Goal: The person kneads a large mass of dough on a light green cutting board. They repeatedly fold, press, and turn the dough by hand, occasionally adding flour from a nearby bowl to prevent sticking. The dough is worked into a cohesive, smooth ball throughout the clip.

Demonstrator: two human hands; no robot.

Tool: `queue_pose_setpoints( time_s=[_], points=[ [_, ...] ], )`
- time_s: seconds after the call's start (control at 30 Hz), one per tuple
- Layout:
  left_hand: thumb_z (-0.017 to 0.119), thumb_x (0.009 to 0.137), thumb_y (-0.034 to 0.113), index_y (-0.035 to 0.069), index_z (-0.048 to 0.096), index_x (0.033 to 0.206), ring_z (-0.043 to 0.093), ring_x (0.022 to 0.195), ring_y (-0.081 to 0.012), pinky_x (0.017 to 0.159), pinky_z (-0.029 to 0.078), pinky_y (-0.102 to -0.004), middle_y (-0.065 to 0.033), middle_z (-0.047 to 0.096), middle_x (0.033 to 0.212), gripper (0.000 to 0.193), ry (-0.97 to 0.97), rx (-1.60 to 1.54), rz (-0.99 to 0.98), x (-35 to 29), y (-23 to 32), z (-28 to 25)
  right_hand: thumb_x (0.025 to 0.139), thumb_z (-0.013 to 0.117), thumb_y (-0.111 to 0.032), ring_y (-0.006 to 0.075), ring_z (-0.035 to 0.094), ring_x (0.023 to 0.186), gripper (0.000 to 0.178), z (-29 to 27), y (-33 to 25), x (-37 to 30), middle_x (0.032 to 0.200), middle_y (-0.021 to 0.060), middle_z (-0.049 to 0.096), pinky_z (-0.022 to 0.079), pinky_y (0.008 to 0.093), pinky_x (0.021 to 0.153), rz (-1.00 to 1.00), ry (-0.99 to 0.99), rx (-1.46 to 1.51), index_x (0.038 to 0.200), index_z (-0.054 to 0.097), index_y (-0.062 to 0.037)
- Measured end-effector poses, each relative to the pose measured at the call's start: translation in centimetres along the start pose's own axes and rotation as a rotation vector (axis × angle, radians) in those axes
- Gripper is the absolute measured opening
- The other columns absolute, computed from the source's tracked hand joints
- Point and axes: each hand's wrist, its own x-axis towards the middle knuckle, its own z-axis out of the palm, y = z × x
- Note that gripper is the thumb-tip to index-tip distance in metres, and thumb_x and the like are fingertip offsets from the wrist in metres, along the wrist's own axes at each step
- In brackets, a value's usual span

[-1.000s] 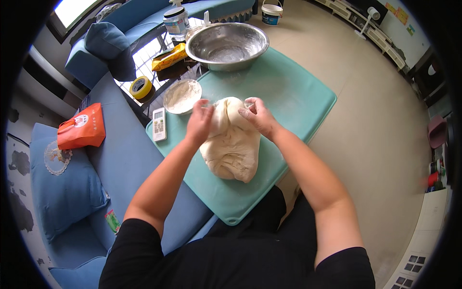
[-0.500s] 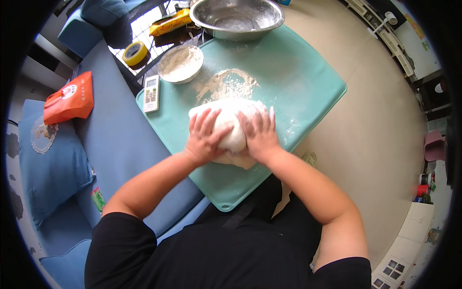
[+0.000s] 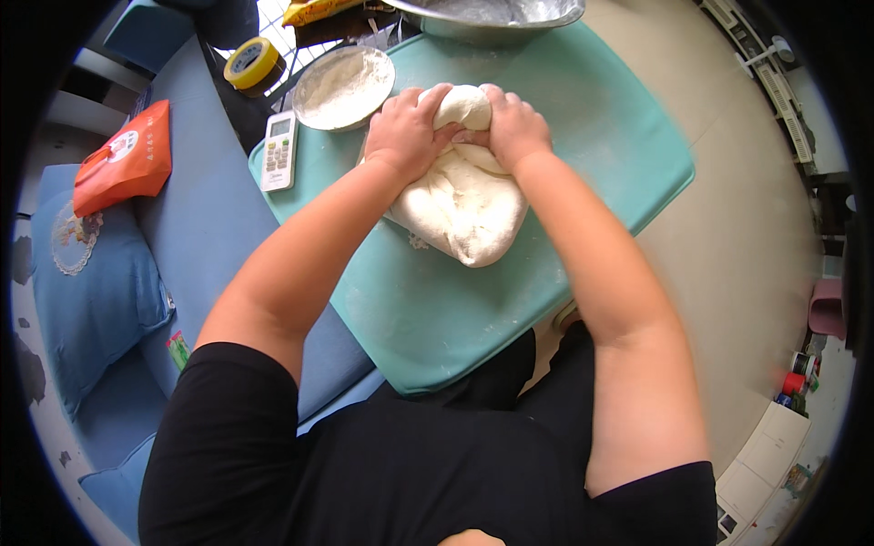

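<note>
A big lump of white dough (image 3: 464, 200) lies on a green mat (image 3: 437, 328) before me. Its near part spreads toward me in a rounded point, and a smaller bulge rises at the far end. On the left side of that bulge, my left hand (image 3: 407, 132) is closed round the dough, thumb pressed inward. My right hand (image 3: 519, 127) grips the far right side in the same way. Both arms are stretched forward. The fingertips go over the far side of the dough and are partly hidden.
Left of the dough are a bowl of flour (image 3: 344, 89) and a white remote control (image 3: 279, 150). A steel basin (image 3: 492, 25) stands at the far edge. Beyond the bowl is a yellow tape roll (image 3: 254, 66). A blue sofa (image 3: 205, 182) with an orange bag (image 3: 125, 161) runs along the left.
Both hands have pushed forward, away from me, and now grip the dough's far end. The dough has stretched, its near part lying uncovered. The view has shifted slightly.
</note>
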Motion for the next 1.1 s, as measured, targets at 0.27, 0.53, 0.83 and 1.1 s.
queue_pose_setpoints(
  time_s=[0.27,0.53,0.83,1.1],
  points=[
    [0.064,0.082,0.039,0.018,0.043,0.136,0.049,0.115,-0.0341,0.097,0.038,-0.0416,-0.0139,0.052,0.126,0.062,-0.097,-0.195,0.145,-3.0,-0.3,-3.8,0.07,0.07,-0.056,0.0343,0.036,0.129,0.087,-3.5,-1.1,-4.7,0.132,0.0198,0.045,0.029,0.04,0.108,0.072,-0.161,0.321,0.14,0.037,-0.0157],
    [0.062,0.084,0.025,0.008,0.049,0.13,0.032,0.133,-0.0384,0.109,0.022,-0.0462,-0.0165,0.042,0.14,0.051,0.27,-0.267,0.028,-22.2,-0.8,-4.9,0.079,0.062,-0.046,0.0323,0.038,0.129,0.069,-2.9,-0.1,-14.7,0.138,0.0179,0.042,0.031,0.0397,0.108,0.311,0.069,0.391,0.134,0.044,-0.0081],
    [0.045,0.093,0.035,0.001,0.039,0.135,0.023,0.136,-0.0392,0.111,0.015,-0.0486,-0.0206,0.031,0.146,0.055,0.443,-0.352,-0.037,-26.9,0.9,0.2,0.086,0.057,-0.044,0.0359,0.041,0.127,0.071,1.8,6.0,-20.1,0.142,0.0233,0.036,0.034,0.0431,0.105,1.142,0.563,0.87,0.135,0.035,0.0031],
    [0.031,0.096,0.042,-0.002,0.041,0.13,0.024,0.136,-0.0359,0.112,0.017,-0.0469,-0.0209,0.034,0.143,0.057,0.471,-0.525,-0.077,-27.1,0.8,0.7,0.084,0.065,-0.044,0.026,0.061,0.098,0.067,1.5,2.7,-18.0,0.115,0.0186,0.059,0.049,0.035,0.084,1.285,0.516,1.159,0.119,0.045,0.0084]
  ],
)
